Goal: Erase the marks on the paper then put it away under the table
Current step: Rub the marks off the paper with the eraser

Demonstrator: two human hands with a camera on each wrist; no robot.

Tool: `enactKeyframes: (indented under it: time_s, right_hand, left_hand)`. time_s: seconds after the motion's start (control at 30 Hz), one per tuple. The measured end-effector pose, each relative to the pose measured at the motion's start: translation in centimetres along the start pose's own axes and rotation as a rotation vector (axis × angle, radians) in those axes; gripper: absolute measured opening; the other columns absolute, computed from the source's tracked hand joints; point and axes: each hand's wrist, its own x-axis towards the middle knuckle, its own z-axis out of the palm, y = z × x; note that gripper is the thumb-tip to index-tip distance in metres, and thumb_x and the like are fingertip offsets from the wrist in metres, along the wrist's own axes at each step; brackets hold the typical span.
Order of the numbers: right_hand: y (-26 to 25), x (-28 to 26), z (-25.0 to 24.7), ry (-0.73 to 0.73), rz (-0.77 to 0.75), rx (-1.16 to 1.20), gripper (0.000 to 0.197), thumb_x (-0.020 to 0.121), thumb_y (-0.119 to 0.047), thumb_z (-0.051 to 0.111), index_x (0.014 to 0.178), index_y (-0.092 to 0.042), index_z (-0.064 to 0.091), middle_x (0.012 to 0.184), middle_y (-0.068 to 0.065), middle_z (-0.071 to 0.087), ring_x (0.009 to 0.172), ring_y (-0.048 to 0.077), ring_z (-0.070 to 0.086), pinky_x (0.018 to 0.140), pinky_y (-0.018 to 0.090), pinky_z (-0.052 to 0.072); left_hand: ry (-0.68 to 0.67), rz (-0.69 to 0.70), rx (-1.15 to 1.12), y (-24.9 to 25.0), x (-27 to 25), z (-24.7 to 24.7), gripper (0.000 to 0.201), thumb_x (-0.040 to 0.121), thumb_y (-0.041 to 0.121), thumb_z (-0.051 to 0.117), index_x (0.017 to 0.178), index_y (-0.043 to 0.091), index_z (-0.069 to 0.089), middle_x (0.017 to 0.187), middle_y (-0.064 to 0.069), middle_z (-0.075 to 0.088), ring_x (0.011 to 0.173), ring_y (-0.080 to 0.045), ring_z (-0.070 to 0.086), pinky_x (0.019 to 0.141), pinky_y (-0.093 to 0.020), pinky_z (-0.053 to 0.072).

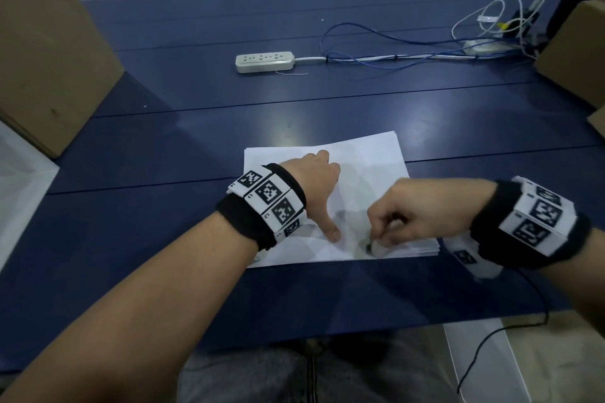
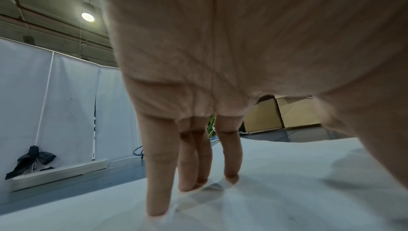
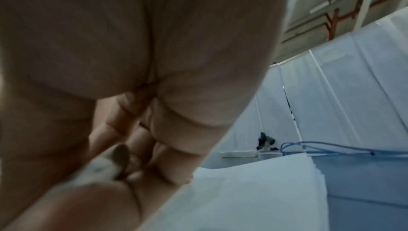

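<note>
A stack of white paper (image 1: 366,157) lies on the blue table (image 1: 163,239) in front of me. My left hand (image 1: 319,173) presses flat on the sheet, fingers straight and spread, thumb pointing toward me. In the left wrist view the fingertips (image 2: 159,205) rest on the paper (image 2: 287,191). My right hand (image 1: 393,222) pinches a small white eraser (image 1: 375,247) with a dark tip against the paper near its front edge. The right wrist view shows the eraser (image 3: 103,166) between thumb and fingers over the paper (image 3: 253,191). No marks are plainly visible on the sheet.
A white power strip (image 1: 264,61) with blue and white cables (image 1: 393,56) lies at the back of the table. Cardboard boxes stand at the left (image 1: 49,59) and right (image 1: 576,52) edges. A black cord (image 1: 510,330) hangs off the front edge by my right wrist.
</note>
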Motion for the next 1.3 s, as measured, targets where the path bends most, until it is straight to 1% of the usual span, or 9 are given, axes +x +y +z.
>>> enactKeyframes:
  time_s: [0.07, 0.23, 0.4, 0.6, 0.83, 1.0, 1.13, 1.2, 1.3]
  right_hand:
    - [0.1, 0.3, -0.2, -0.001, 0.005, -0.008, 0.007, 0.088, -0.023, 0.070, 0.093, -0.029, 0.072, 0.090, -0.019, 0.073, 0.080, -0.003, 0.061, 0.072, 0.011, 0.044]
    - [1.9, 1.7, -1.9, 0.334, 0.160, -0.156, 0.011, 0.094, -0.029, 0.062, 0.102, -0.024, 0.067, 0.100, -0.012, 0.072, 0.094, 0.012, 0.064, 0.083, 0.029, 0.051]
    - [-0.1, -0.4, 0.3, 0.027, -0.005, -0.005, 0.005, 0.090, -0.024, 0.069, 0.092, -0.029, 0.071, 0.088, -0.022, 0.072, 0.078, -0.009, 0.060, 0.069, 0.007, 0.041]
    - [1.6, 0.7, -1.1, 0.303, 0.144, -0.128, 0.007, 0.093, -0.031, 0.063, 0.097, -0.027, 0.067, 0.092, -0.012, 0.071, 0.088, 0.012, 0.061, 0.081, 0.032, 0.052]
    - [0.5, -0.7, 0.3, 0.037, -0.013, -0.021, 0.007, 0.090, -0.030, 0.068, 0.096, -0.031, 0.070, 0.092, -0.019, 0.073, 0.084, -0.001, 0.063, 0.077, 0.018, 0.051]
    - [2.4, 0.7, -1.6, 0.312, 0.163, -0.123, 0.011, 0.092, -0.033, 0.063, 0.099, -0.026, 0.067, 0.091, -0.010, 0.071, 0.085, 0.013, 0.062, 0.083, 0.037, 0.054]
    - [0.9, -0.8, -0.6, 0.078, 0.034, -0.068, 0.009, 0.089, -0.025, 0.067, 0.096, -0.030, 0.071, 0.086, -0.020, 0.071, 0.080, -0.002, 0.062, 0.073, 0.014, 0.048]
    - [0.5, -1.0, -0.2, 0.018, 0.017, -0.034, 0.008, 0.089, -0.028, 0.068, 0.095, -0.031, 0.071, 0.088, -0.020, 0.072, 0.083, -0.001, 0.064, 0.075, 0.017, 0.050]
    - [2.1, 0.6, -1.5, 0.211, 0.124, -0.130, 0.007, 0.091, -0.031, 0.065, 0.097, -0.029, 0.069, 0.089, -0.011, 0.071, 0.085, 0.011, 0.064, 0.080, 0.031, 0.053]
  left_hand:
    - [-0.005, 0.001, 0.005, 0.1, 0.0, -0.1, 0.094, 0.049, 0.071, 0.082, 0.118, 0.017, 0.049, 0.112, 0.001, 0.040, 0.093, -0.017, 0.044, 0.078, -0.037, 0.050]
    - [-0.011, -0.005, 0.001, 0.1, 0.0, 0.0, 0.092, 0.051, 0.071, 0.082, 0.119, 0.018, 0.049, 0.113, 0.001, 0.041, 0.099, -0.018, 0.047, 0.082, -0.041, 0.051]
    - [0.004, -0.002, 0.009, 0.1, 0.0, 0.0, 0.095, 0.047, 0.074, 0.081, 0.116, 0.018, 0.048, 0.110, 0.002, 0.040, 0.096, -0.018, 0.046, 0.078, -0.038, 0.051]
    - [-0.008, 0.013, 0.008, 0.1, -0.1, 0.0, 0.094, 0.052, 0.071, 0.081, 0.120, 0.016, 0.049, 0.115, 0.001, 0.040, 0.096, -0.017, 0.045, 0.074, -0.035, 0.046]
    - [-0.009, 0.013, 0.031, 0.3, 0.0, -0.2, 0.093, 0.051, 0.072, 0.081, 0.118, 0.017, 0.048, 0.111, 0.001, 0.039, 0.093, -0.017, 0.042, 0.074, -0.035, 0.046]
    - [-0.029, 0.002, 0.034, 0.6, 0.0, -0.5, 0.089, 0.052, 0.072, 0.081, 0.114, 0.016, 0.050, 0.111, 0.000, 0.041, 0.089, -0.018, 0.047, 0.073, -0.036, 0.049]
    - [0.017, -0.026, 0.026, 1.0, -0.2, 0.0, 0.087, 0.046, 0.081, 0.075, 0.097, 0.019, 0.044, 0.101, 0.001, 0.040, 0.090, -0.019, 0.047, 0.077, -0.038, 0.051]
    - [0.017, -0.032, 0.041, 1.4, -0.2, 0.0, 0.086, 0.045, 0.082, 0.075, 0.093, 0.019, 0.042, 0.101, 0.000, 0.040, 0.090, -0.019, 0.048, 0.075, -0.037, 0.050]
    - [-0.002, -0.029, 0.056, 1.7, -0.1, -0.3, 0.082, 0.049, 0.080, 0.076, 0.093, 0.017, 0.043, 0.103, -0.001, 0.041, 0.089, -0.020, 0.048, 0.070, -0.035, 0.045]
